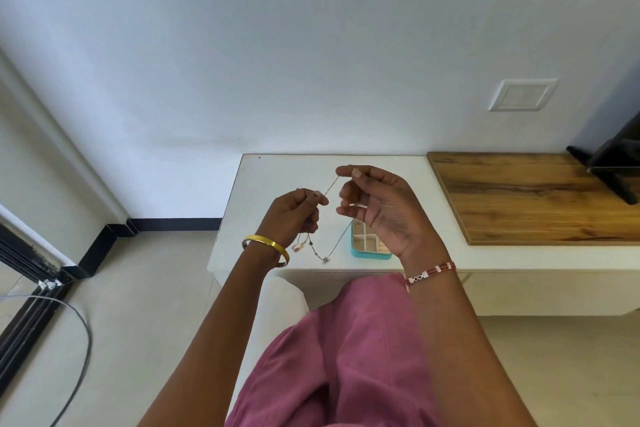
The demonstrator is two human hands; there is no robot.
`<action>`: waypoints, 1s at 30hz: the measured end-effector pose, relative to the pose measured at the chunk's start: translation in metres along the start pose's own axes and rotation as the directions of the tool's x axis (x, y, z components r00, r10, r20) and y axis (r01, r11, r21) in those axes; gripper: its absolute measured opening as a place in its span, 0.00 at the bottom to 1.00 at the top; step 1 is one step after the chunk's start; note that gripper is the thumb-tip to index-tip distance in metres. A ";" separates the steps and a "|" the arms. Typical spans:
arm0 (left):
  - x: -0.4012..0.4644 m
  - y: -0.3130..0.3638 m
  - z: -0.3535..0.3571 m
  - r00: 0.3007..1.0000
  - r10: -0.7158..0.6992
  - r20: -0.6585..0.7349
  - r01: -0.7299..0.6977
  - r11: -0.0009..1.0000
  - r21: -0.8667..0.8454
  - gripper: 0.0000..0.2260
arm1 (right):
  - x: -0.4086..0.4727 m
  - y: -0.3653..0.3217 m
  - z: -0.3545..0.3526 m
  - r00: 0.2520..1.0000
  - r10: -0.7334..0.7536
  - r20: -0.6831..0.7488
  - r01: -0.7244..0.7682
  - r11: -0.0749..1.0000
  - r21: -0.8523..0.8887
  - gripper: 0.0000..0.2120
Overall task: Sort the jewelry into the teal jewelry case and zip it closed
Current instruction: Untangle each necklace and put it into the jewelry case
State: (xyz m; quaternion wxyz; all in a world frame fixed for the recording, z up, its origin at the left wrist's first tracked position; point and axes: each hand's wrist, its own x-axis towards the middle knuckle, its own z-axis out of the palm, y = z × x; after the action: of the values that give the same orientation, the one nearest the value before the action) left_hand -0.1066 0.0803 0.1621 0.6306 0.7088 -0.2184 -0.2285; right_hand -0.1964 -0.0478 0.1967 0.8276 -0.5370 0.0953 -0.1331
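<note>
Pinching a thin chain [331, 185] taut — both hands' fingers [346, 171].

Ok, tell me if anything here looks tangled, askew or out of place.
Nothing is spilled or damaged. The thin chain is stretched between the left hand and right hand, with several strands and small charms dangling below the left hand, possibly tangled. The teal jewelry case sits open near the white table's front edge.

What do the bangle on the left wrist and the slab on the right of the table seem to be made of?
The bangle looks like polished gold-coloured metal: it is yellow with bright glints. The slab looks like wood or wood veneer with a matt finish: brown grain streaks run along it.
</note>
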 end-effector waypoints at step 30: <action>-0.002 -0.012 0.028 0.889 0.428 -0.160 -0.346 0.859 0.378 0.07 | 0.002 -0.017 0.017 0.985 -0.124 0.123 0.137 0.986 -0.097 0.48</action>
State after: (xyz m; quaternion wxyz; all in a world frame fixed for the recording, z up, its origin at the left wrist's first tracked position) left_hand -0.1247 0.0604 0.1471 0.5534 0.7700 -0.3161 0.0317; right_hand -0.1912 -0.0403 0.2192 0.7917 -0.5919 0.0182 -0.1503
